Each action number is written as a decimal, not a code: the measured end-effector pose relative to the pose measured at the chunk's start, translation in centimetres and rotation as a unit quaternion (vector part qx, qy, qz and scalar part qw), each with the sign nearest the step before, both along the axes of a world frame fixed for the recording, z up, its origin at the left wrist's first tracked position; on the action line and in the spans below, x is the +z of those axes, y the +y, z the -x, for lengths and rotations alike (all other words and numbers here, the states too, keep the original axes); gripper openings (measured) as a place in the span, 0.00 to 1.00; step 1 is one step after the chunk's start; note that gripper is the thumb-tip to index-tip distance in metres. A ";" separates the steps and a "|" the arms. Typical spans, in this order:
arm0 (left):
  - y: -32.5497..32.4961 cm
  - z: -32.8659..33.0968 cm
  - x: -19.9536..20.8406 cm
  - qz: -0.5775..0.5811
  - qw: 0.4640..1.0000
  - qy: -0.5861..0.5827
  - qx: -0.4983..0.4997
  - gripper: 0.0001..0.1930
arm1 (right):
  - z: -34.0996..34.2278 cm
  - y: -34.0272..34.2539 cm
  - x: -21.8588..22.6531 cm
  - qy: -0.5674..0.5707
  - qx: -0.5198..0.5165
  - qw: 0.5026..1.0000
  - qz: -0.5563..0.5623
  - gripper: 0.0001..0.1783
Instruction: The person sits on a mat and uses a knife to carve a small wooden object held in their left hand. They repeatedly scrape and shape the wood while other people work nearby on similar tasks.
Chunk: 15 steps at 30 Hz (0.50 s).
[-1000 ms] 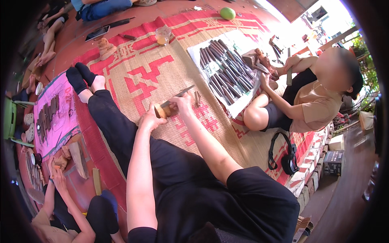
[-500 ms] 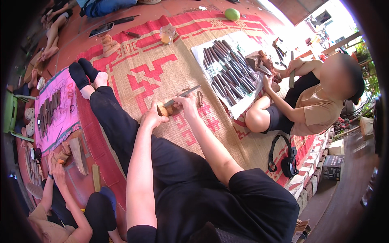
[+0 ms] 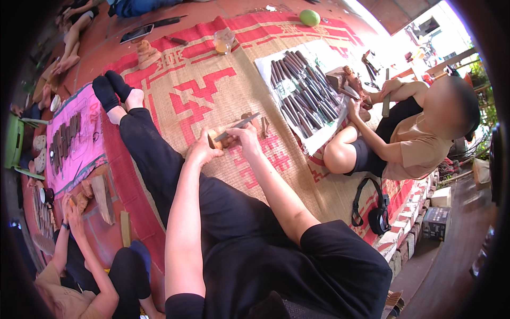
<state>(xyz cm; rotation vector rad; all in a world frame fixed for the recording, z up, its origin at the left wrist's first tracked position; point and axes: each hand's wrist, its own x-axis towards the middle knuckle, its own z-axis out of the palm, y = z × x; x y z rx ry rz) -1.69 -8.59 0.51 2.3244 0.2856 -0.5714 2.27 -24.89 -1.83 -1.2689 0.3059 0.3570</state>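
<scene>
My left hand is closed around a small light-brown block of wood above the mat, between my legs. Across that wood lies a flat grey file, slanting up to the right. My right hand grips the file, fingers wrapped round its middle; part of the file and of the wood is hidden by my hands. Just beyond my right hand, a few small brown wooden pieces rest on the woven mat.
To the right, a white cloth bears several dark-handled carving tools; a co-worker sits beside it. A glass, a carved wooden figure and a green fruit stand farther off. Another person works at lower left.
The file has slid slightly down and to the left over the wood, with my right hand on it. My left hand keeps its hold. The whole view has shifted a little.
</scene>
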 end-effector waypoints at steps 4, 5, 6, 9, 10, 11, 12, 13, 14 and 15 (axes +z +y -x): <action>-0.3 -0.1 0.7 -0.015 1.000 0.011 -0.003 0.56 | -0.5 -0.9 -0.1 -0.005 -0.033 0.999 0.014 0.10; -0.1 -0.2 0.6 -0.011 1.000 0.009 -0.002 0.56 | -0.3 -0.5 0.4 -0.017 -0.043 0.999 0.009 0.10; 0.0 -0.1 0.5 -0.005 1.000 0.010 -0.001 0.56 | 0.0 -0.2 0.7 -0.027 -0.054 0.998 0.005 0.10; 0.2 -0.2 -0.1 0.037 0.999 -0.001 0.014 0.58 | 0.3 0.1 1.2 0.004 0.003 1.000 -0.011 0.09; 0.2 -0.2 -0.3 0.032 0.999 0.000 0.015 0.58 | 0.3 0.1 0.8 -0.003 -0.004 1.000 -0.014 0.09; 0.1 -0.2 -0.6 0.027 1.000 0.001 0.016 0.58 | 0.2 -0.2 0.1 -0.009 -0.010 1.000 -0.017 0.10; 0.1 -0.2 -0.7 0.023 1.000 0.001 0.017 0.59 | 0.2 -0.3 0.1 -0.016 -0.016 1.000 -0.019 0.10; 0.2 -0.1 -0.9 0.022 1.000 -0.001 0.017 0.59 | 0.0 -0.7 0.1 -0.021 -0.042 0.999 0.025 0.10; 0.3 -0.1 -1.0 0.022 1.000 -0.004 0.017 0.59 | -0.1 -0.6 0.1 -0.024 -0.039 0.999 0.019 0.10; 0.0 0.0 -0.7 0.025 1.000 -0.005 0.014 0.59 | 0.0 -0.6 0.2 -0.026 -0.039 0.999 0.017 0.10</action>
